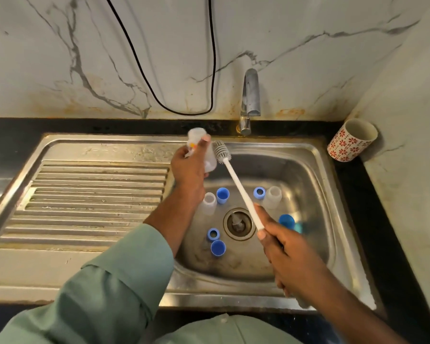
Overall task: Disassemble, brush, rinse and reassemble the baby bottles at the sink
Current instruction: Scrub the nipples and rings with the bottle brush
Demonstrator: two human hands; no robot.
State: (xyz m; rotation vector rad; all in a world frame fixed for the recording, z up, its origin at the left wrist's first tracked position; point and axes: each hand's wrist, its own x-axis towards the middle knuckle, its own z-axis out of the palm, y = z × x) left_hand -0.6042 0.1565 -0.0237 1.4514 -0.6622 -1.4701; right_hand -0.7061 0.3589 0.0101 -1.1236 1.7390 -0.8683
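A clear baby bottle (pixel 201 150) is held up over the back left corner of the sink basin (pixel 305 170), tilted, with the left hand (pixel 190 167) wrapped around its body; the fingers (pixel 205 139) curl tight round it, so the grip is narrow and full of bottle. What the bottle holds inside cannot be told. Just beside it, to the right, sits the grey bristled head of a bottle brush (pixel 236 180), outside the bottle, close to or touching its side. The brush's white handle slants down to the right hand (pixel 283 249), whose fingers are closed round the lower end of the handle.

Below, on the basin floor, lie loose parts around the drain (pixel 239 223): a clear bottle body (pixel 209 202) standing left of the drain, another clear bottle body (pixel 272 196) to the right, a blue cap (pixel 222 195) next to the left one, a blue ring (pixel 259 192) beside the right one, a second blue ring (pixel 213 234) and a second blue cap (pixel 218 248) at the lower left, and a third blue cap (pixel 286 221) just past the right hand.

A metal tap (pixel 250 100) stands behind the basin. A red-patterned cup (pixel 351 140) leans in the corner of the dark worktop (pixel 372 207). A black cable (pixel 184 70) loops down the marble wall.
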